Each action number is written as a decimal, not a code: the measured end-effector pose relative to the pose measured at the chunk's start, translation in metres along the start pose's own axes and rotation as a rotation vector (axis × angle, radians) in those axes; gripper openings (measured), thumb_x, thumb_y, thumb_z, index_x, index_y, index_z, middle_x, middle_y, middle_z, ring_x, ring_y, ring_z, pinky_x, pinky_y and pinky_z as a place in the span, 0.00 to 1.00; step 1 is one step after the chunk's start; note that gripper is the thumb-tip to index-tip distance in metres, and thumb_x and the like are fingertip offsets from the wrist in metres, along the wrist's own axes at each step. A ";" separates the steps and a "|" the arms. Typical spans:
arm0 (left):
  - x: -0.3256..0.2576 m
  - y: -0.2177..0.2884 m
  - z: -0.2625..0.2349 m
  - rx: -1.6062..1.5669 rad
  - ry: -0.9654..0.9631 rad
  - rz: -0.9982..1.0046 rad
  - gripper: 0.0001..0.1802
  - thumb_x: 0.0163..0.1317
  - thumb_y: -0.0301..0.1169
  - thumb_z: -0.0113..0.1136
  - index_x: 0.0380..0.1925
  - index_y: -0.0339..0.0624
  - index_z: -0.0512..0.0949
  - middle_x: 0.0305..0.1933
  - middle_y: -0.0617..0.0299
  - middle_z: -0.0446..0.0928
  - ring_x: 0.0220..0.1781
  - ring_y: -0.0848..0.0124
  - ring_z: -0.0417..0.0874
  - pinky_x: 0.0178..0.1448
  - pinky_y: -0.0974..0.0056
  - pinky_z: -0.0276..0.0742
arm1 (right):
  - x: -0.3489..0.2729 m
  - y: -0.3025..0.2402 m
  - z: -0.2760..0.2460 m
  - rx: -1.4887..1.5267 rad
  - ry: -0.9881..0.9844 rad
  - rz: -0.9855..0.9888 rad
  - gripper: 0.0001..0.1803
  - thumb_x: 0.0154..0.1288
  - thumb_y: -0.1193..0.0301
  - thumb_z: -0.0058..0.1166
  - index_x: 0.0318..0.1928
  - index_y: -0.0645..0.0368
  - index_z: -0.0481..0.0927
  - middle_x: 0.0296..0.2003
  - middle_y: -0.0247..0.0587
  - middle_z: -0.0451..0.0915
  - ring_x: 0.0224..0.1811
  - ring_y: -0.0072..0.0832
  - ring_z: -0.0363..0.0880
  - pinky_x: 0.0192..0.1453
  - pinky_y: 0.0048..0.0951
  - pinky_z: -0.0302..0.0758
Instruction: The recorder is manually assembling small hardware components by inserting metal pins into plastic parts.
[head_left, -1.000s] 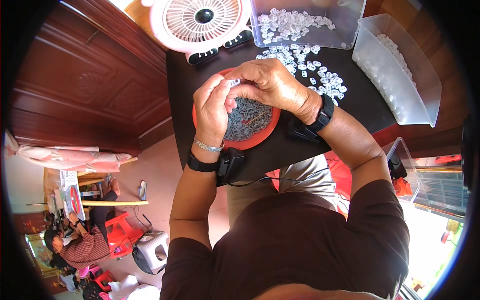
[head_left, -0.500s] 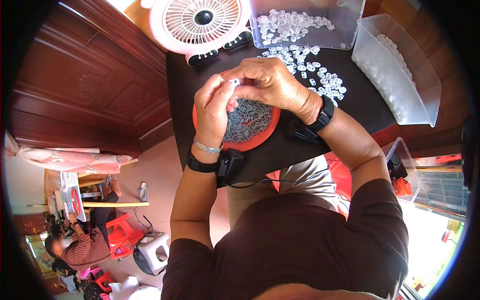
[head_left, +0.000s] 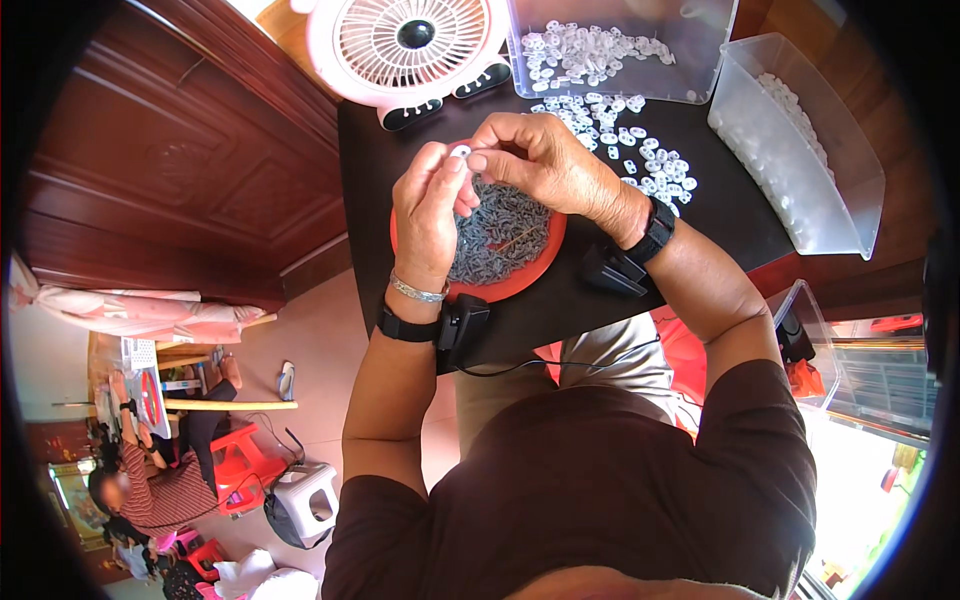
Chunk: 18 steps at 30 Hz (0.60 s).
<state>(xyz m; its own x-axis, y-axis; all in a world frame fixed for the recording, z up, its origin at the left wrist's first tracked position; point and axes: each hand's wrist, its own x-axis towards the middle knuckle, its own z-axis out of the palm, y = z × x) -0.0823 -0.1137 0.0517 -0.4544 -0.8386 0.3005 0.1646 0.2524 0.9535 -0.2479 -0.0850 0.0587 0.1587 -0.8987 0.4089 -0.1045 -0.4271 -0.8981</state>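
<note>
Over the bowl, my left hand (head_left: 428, 205) is closed, pinching a small white oval plastic piece with holes (head_left: 460, 151) between thumb and fingers. My right hand (head_left: 550, 165) meets it there, thumb and forefinger pinched together at the piece's edge; whatever sits between those fingertips is too small to make out. Beneath both hands stands an orange-red bowl (head_left: 541, 272) full of small grey screw-like plastic parts (head_left: 495, 240), with a thin light stick (head_left: 520, 238) lying on top. Loose white oval pieces (head_left: 660, 170) are scattered on the dark table beyond my right hand.
A pink fan (head_left: 415, 40) stands at the back left. Two clear plastic bins, one at the back (head_left: 620, 85) and one at the right (head_left: 845, 215), hold more white pieces. A black cable (head_left: 510, 372) hangs by the table's front edge. Another person (head_left: 165, 480) sits far left.
The right fingers have shifted and the white piece between my hands is turned slightly. The whole view has moved a little. At far left, the other person's arms have moved.
</note>
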 end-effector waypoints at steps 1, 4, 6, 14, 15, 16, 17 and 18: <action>0.000 0.000 -0.001 0.000 0.002 -0.001 0.13 0.66 0.35 0.47 0.30 0.36 0.73 0.21 0.65 0.70 0.23 0.78 0.71 0.28 0.75 0.66 | 0.001 -0.006 -0.002 -0.117 -0.027 0.011 0.08 0.65 0.71 0.55 0.35 0.65 0.78 0.28 0.33 0.80 0.32 0.17 0.76 0.39 0.22 0.75; 0.000 -0.001 -0.001 0.069 -0.044 -0.034 0.14 0.66 0.36 0.47 0.28 0.37 0.72 0.21 0.66 0.69 0.22 0.78 0.71 0.27 0.75 0.65 | 0.001 -0.005 -0.001 -0.196 -0.051 0.045 0.07 0.64 0.72 0.54 0.34 0.65 0.77 0.27 0.37 0.81 0.31 0.22 0.79 0.38 0.25 0.76; -0.002 -0.007 0.003 0.025 0.047 0.026 0.13 0.65 0.36 0.48 0.29 0.37 0.72 0.21 0.65 0.68 0.22 0.77 0.71 0.26 0.74 0.65 | 0.000 -0.005 0.001 -0.159 -0.047 0.067 0.07 0.64 0.72 0.54 0.34 0.65 0.77 0.26 0.38 0.81 0.30 0.23 0.80 0.37 0.25 0.76; 0.009 -0.003 -0.016 -0.152 0.230 -0.080 0.13 0.64 0.37 0.45 0.24 0.42 0.68 0.19 0.65 0.65 0.19 0.74 0.67 0.25 0.72 0.61 | -0.002 0.001 0.014 -0.131 -0.011 0.100 0.08 0.62 0.71 0.56 0.31 0.63 0.77 0.21 0.36 0.78 0.25 0.19 0.76 0.32 0.24 0.73; 0.008 -0.004 -0.013 -0.161 0.213 -0.084 0.13 0.65 0.37 0.44 0.25 0.42 0.68 0.20 0.65 0.66 0.20 0.74 0.69 0.25 0.72 0.62 | -0.002 0.005 0.011 -0.135 -0.009 0.102 0.08 0.62 0.71 0.56 0.31 0.63 0.77 0.21 0.36 0.78 0.25 0.19 0.76 0.32 0.24 0.73; 0.006 -0.004 -0.011 -0.162 0.191 -0.063 0.13 0.65 0.36 0.44 0.25 0.41 0.68 0.20 0.64 0.66 0.20 0.73 0.69 0.25 0.71 0.63 | 0.000 0.008 0.010 -0.046 -0.030 0.139 0.08 0.63 0.70 0.55 0.32 0.63 0.77 0.22 0.35 0.78 0.26 0.19 0.75 0.32 0.23 0.73; 0.005 -0.003 -0.009 -0.164 0.170 -0.042 0.13 0.66 0.36 0.43 0.25 0.41 0.68 0.20 0.64 0.66 0.21 0.73 0.70 0.25 0.71 0.63 | 0.001 0.010 0.009 0.043 -0.052 0.176 0.08 0.64 0.70 0.54 0.33 0.63 0.77 0.23 0.33 0.77 0.26 0.19 0.74 0.33 0.23 0.73; 0.006 -0.003 -0.011 -0.146 0.127 -0.015 0.13 0.66 0.36 0.43 0.26 0.40 0.68 0.21 0.64 0.66 0.22 0.73 0.71 0.26 0.71 0.64 | 0.000 0.009 0.005 0.037 -0.073 0.204 0.08 0.65 0.69 0.53 0.34 0.63 0.77 0.24 0.31 0.76 0.28 0.17 0.73 0.33 0.21 0.72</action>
<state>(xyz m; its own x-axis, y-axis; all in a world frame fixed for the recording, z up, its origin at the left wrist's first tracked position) -0.0756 -0.1245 0.0506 -0.3457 -0.8981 0.2718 0.2878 0.1742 0.9417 -0.2435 -0.0885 0.0496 0.2086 -0.9560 0.2064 -0.1057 -0.2319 -0.9670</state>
